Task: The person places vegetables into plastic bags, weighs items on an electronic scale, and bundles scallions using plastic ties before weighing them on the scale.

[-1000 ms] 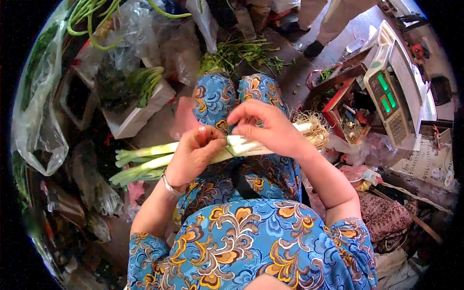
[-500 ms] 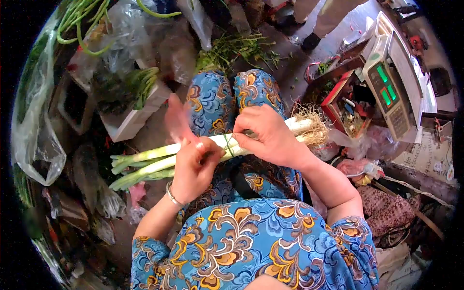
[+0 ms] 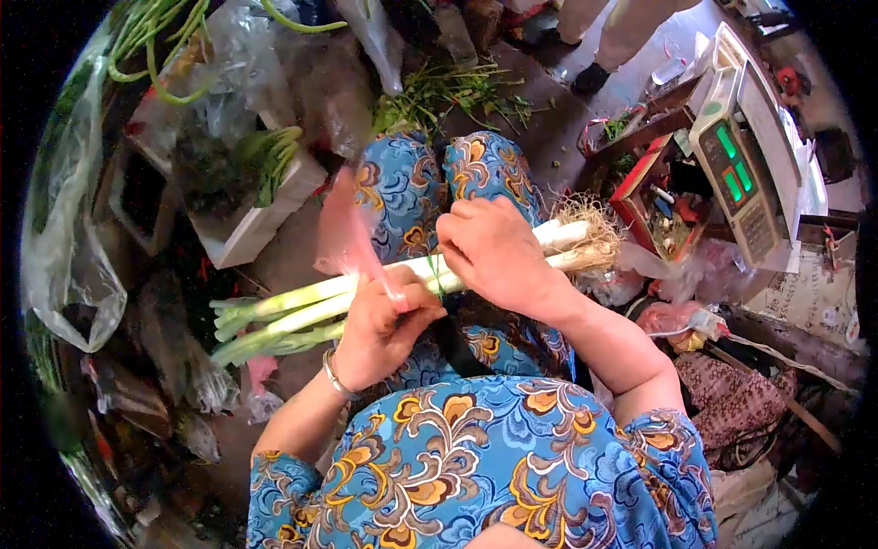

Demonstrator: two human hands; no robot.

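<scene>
A bundle of leeks (image 3: 302, 316) lies across my lap, green cut ends to the left and white stems with stringy roots (image 3: 585, 236) to the right. A thin green tie (image 3: 436, 273) goes round the stems between my hands. My left hand (image 3: 389, 325) is closed at the near side of the bundle, with a pink plastic strip (image 3: 352, 233) caught in its fingers and thumb and forefinger pinched near the tie. My right hand (image 3: 494, 252) is curled over the stems just right of the tie; its fingertips are hidden, so what they pinch cannot be seen.
A digital scale (image 3: 741, 174) with lit green digits stands at right, beside a red-edged box (image 3: 645, 197) of small items. Loose greens (image 3: 448, 96) lie on the floor beyond my knees. A white foam box (image 3: 261, 215) and clear plastic bags (image 3: 78, 265) are at left.
My left hand has shifted slightly right and turned, and the pink strip swung with it. My right hand has curled further over the stems. The leeks have barely moved.
</scene>
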